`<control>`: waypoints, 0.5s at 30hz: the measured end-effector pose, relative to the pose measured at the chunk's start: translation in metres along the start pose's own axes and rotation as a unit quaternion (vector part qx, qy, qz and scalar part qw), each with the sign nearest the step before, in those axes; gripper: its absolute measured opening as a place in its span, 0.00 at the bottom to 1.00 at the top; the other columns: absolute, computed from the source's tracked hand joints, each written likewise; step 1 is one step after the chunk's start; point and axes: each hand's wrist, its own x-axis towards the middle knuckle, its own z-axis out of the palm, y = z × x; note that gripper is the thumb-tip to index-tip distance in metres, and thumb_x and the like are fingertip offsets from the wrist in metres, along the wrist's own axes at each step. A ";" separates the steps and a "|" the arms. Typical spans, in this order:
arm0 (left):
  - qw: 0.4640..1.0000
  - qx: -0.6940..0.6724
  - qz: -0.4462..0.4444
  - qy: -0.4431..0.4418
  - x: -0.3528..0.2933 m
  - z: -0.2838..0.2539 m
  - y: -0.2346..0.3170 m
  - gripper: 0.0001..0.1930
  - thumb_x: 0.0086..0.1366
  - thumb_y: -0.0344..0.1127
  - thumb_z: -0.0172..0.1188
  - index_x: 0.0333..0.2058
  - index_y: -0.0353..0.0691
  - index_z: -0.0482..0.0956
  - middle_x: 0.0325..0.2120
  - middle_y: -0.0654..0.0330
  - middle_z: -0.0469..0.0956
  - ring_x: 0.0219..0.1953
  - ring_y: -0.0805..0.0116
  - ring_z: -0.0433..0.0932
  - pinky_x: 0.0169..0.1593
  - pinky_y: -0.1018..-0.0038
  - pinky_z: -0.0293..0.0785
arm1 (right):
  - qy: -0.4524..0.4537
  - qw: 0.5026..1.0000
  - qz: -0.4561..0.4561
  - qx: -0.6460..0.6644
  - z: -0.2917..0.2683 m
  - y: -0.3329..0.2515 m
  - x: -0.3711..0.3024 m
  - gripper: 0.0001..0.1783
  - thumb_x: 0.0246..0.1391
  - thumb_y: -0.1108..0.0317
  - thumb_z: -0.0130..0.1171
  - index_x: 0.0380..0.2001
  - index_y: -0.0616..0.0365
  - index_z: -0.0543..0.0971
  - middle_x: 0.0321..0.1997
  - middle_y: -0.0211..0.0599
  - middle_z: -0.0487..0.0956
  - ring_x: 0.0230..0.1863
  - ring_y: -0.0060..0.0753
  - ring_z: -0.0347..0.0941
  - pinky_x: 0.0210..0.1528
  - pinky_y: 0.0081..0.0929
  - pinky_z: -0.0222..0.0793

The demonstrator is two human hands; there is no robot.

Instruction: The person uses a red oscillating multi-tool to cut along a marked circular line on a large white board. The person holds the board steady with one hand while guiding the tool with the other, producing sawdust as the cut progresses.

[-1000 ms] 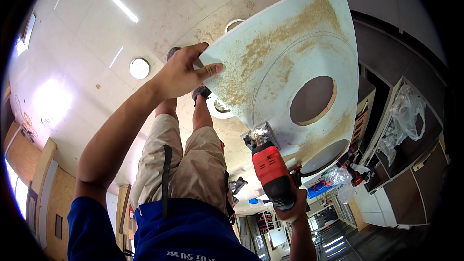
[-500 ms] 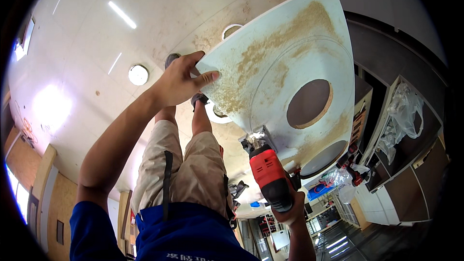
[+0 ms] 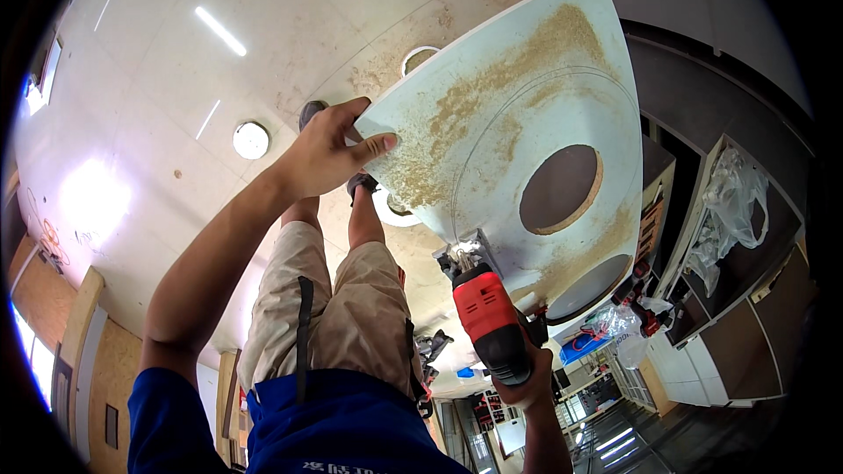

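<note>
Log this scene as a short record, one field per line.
Left hand: gripping the left edge of the pale board, thumb on top
Right hand: holding the red-and-black power tool
Tool position: metal end at the board's near edge
Board: round hole, patches of brown dust
Floor: white disc lying left of the left hand

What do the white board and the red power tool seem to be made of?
White board: probably wood-based, smoothly coated; its cut edge shows tan.
Red power tool: likely satin plastic, judging by its smooth moulded look; the shiny front end looks metallic.
</note>
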 end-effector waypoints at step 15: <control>1.000 -0.004 -0.001 -0.001 -0.001 -0.001 0.000 0.19 0.71 0.43 0.66 0.50 0.34 0.78 0.39 0.54 0.83 0.45 0.65 0.81 0.50 0.67 0.76 | 0.057 0.998 0.012 0.019 0.011 -0.016 -0.001 0.22 0.41 0.68 0.70 0.43 0.63 0.82 0.30 0.40 0.85 0.32 0.30 0.84 0.38 0.31 0.78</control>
